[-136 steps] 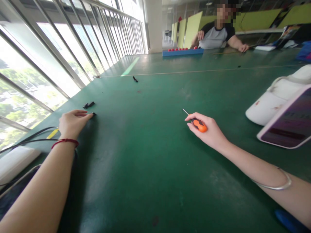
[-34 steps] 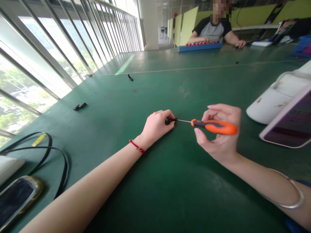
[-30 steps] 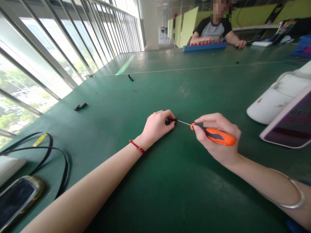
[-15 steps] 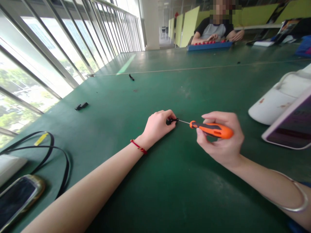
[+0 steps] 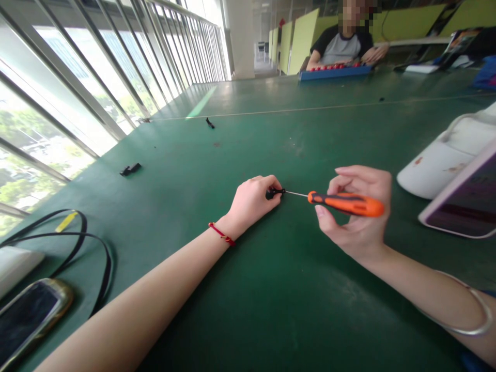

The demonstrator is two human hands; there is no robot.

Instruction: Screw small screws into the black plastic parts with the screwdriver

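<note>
My left hand rests on the green table, its fingers pinched on a small black part. An orange and black screwdriver lies nearly level in my right hand, its butt against the palm. The fingers of that hand are spread partly away from the handle, and the thumb is beneath its front end. The thin shaft points left, and its tip meets the black part at my left fingertips. Any detail of the part behind my fingers is hidden.
Black pieces lie farther left. A phone and a black cable are at lower left. At right stand a white object and a pink-edged device. Across the table, a person sits behind a blue tray.
The screwdriver's handle has shifted slightly right and turned, showing more shaft. My right fingers have opened farther and moved up and right. My left hand has stayed in place.
</note>
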